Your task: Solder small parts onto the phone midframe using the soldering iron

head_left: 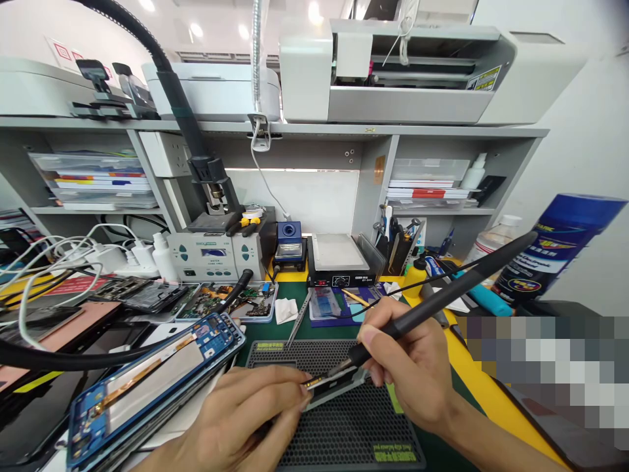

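My right hand (415,367) is closed around a black soldering iron (445,296), held like a pen with its tip down at a small part (314,382). My left hand (246,419) pinches that small gold-tipped part and presses it against a black holder (339,383) on the perforated black mat (348,426). An opened blue phone (147,380) lies just left of my left hand.
A soldering station (216,254), a small blue unit (289,241) and a heating plate (341,259) stand at the back. Tweezers (297,321), a parts tray (230,301), white cables (63,262) and a blue spray can (560,246) surround the green mat.
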The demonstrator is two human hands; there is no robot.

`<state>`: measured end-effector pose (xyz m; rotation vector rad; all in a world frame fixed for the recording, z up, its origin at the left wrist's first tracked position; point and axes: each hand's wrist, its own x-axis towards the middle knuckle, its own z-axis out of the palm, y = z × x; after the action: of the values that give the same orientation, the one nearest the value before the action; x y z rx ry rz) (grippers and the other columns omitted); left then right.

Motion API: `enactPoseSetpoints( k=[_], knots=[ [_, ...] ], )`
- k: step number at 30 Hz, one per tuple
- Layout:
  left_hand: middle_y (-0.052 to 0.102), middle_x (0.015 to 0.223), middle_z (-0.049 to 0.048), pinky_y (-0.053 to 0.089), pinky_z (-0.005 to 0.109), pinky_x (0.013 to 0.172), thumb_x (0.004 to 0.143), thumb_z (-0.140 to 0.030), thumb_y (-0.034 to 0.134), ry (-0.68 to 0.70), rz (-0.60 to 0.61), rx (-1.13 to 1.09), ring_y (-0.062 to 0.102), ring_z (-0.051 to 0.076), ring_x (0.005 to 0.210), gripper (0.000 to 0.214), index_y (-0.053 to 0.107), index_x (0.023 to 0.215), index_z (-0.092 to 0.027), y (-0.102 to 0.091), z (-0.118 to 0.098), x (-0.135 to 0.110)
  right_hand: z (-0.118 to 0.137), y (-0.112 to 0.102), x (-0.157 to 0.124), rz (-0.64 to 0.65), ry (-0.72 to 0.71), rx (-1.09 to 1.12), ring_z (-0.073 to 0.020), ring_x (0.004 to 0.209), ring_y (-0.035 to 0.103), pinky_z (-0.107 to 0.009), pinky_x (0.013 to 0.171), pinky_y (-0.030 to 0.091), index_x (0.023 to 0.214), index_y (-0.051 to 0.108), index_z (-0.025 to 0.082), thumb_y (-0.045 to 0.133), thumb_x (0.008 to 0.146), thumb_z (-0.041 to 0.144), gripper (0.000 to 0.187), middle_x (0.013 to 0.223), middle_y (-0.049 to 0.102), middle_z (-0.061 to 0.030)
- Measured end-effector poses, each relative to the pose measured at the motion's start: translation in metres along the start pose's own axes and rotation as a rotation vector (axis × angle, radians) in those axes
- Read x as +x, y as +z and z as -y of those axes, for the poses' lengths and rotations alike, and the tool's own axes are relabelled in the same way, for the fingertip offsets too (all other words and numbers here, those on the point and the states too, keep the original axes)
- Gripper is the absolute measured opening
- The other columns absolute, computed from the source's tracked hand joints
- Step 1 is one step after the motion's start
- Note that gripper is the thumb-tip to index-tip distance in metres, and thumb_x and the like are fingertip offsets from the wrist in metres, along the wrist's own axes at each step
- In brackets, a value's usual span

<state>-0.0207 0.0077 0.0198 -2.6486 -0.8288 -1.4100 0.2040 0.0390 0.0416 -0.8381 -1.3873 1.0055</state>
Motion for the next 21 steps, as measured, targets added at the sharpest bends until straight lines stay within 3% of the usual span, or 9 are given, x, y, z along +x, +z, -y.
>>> enactPoseSetpoints(
  k=[7,12,16,21],
  knots=[
    [0.084,0.098,0.0014,0.060,0.014,0.083,0.091,-0.002,0.061,-0.029,-0.004,0.009,0.080,0.010,0.087,0.022,0.072,0.101,-0.019,-0.001,-0.002,0.000,-0.003,0.000,0.002,-0.012,-0.020,0.015,-0.0061,0.036,0.040,-0.018,0.034,0.036,0.065,0.057,0.019,0.068,0.088,0.032,0.028,0.054,0.049,0.0051],
    [0.084,0.099,0.0004,0.059,0.012,0.086,0.092,-0.002,0.060,-0.059,0.017,-0.004,0.080,0.009,0.088,0.024,0.071,0.102,-0.020,-0.003,-0.001,0.001,0.002,-0.001,0.009,-0.016,0.041,0.116,-0.0072,0.031,0.046,-0.016,0.032,0.037,0.065,0.058,0.019,0.075,0.085,0.036,0.031,0.045,0.052,0.0056],
    [0.083,0.096,0.0009,0.060,0.013,0.081,0.093,-0.003,0.058,-0.057,0.007,-0.009,0.080,0.010,0.086,0.021,0.068,0.101,-0.021,-0.001,0.002,-0.001,0.009,-0.004,0.021,-0.095,0.042,0.182,-0.0091,0.033,0.053,-0.017,0.031,0.038,0.082,0.065,0.019,0.075,0.088,0.048,0.032,0.058,0.070,-0.0006],
    [0.082,0.097,-0.0017,0.059,0.015,0.082,0.095,-0.009,0.062,-0.144,0.017,0.022,0.079,0.010,0.087,0.021,0.064,0.110,-0.024,0.004,0.006,-0.008,0.012,-0.003,0.027,-0.135,-0.026,-0.037,-0.0131,0.045,0.065,-0.020,0.040,0.048,0.100,0.069,0.017,0.071,0.093,0.052,0.036,0.069,0.077,-0.0046]
  ],
)
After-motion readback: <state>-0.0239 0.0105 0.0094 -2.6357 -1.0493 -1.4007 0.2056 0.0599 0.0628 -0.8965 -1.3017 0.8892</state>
